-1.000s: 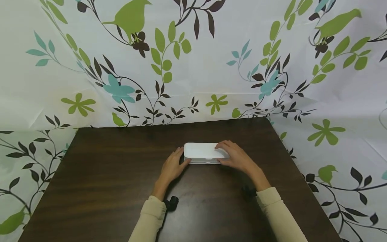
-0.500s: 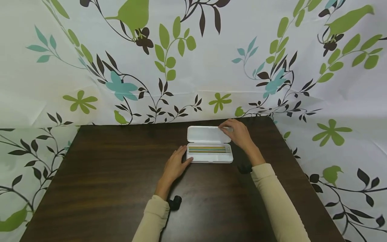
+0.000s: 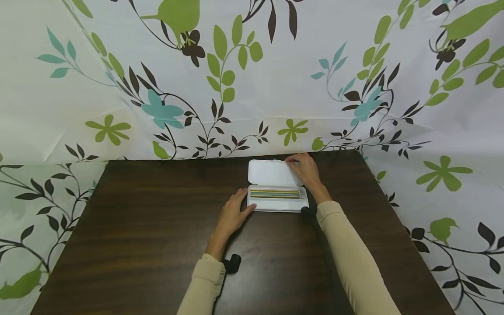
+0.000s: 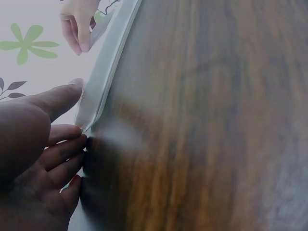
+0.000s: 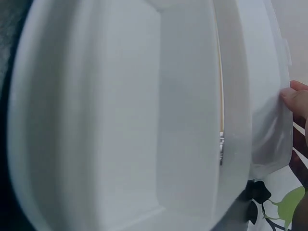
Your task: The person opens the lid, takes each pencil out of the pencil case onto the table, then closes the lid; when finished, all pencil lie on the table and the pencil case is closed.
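Note:
A white case (image 3: pixel 277 205) lies on the dark table with its lid (image 3: pixel 269 172) swung back toward the far edge. Several thin pencils (image 3: pixel 275 193) lie side by side along the rear compartment; the front compartment shows bare white. My left hand (image 3: pixel 231 213) rests against the case's left end, thumb at the front corner and fingers straight along the side; the left wrist view shows the same hand (image 4: pixel 48 144) at the case's end. With thumb and fingers my right hand (image 3: pixel 306 170) pinches the lid's far right corner, as the right wrist view shows at the lid's edge (image 5: pixel 272 91).
The dark wooden table (image 3: pixel 157 227) extends to both sides and in front of the case. A patterned white cloth (image 3: pixel 275 78) hangs right behind the table's far edge. Each wrist wears a small black camera, the left one (image 3: pixel 232 264) low over the table.
The lid, closed one second ago, has swung back and open, showing the pencils. My right hand has moved from the case's right end to the far edge with the lid. The left hand stays beside the case.

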A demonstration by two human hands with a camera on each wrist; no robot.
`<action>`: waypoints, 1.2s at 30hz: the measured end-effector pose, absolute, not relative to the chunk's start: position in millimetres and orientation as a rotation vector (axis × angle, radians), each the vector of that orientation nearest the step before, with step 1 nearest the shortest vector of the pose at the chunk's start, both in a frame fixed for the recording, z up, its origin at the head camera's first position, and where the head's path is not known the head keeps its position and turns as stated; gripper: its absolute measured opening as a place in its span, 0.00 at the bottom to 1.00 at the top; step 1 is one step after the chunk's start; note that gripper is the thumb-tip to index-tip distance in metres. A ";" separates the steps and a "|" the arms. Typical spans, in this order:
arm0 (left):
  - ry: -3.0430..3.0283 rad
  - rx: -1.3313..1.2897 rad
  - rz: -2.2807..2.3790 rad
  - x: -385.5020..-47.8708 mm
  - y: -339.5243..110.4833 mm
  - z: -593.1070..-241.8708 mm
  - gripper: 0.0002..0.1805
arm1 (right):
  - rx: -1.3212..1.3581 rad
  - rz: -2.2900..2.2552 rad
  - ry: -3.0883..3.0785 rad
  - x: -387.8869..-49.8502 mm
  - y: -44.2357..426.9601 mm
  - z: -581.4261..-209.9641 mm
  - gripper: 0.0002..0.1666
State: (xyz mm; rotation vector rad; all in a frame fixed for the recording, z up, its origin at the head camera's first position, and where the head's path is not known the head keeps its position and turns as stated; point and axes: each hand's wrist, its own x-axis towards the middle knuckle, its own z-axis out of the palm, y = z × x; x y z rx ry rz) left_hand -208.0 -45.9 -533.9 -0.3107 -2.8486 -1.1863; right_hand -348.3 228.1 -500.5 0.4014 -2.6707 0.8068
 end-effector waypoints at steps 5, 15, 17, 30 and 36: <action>-2.860 -0.307 -1.198 -205.2 -44.1 -532.6 0.36 | 0.382 0.807 -2.667 -342.9 231.5 -499.5 0.05; -2.847 -0.328 -1.207 -204.7 -44.9 -531.6 0.35 | 0.517 0.864 -2.562 -324.1 235.9 -487.1 0.09; -2.845 -0.325 -1.200 -206.0 -45.9 -530.4 0.35 | 0.544 0.864 -2.531 -317.9 236.8 -481.3 0.10; -2.849 -0.336 -1.201 -210.3 -48.3 -531.7 0.35 | 0.837 0.610 -2.803 -255.8 244.8 -466.6 0.12; -2.858 -0.315 -1.233 -208.6 -47.5 -532.0 0.36 | 0.922 0.545 -2.916 -245.7 242.5 -475.6 0.10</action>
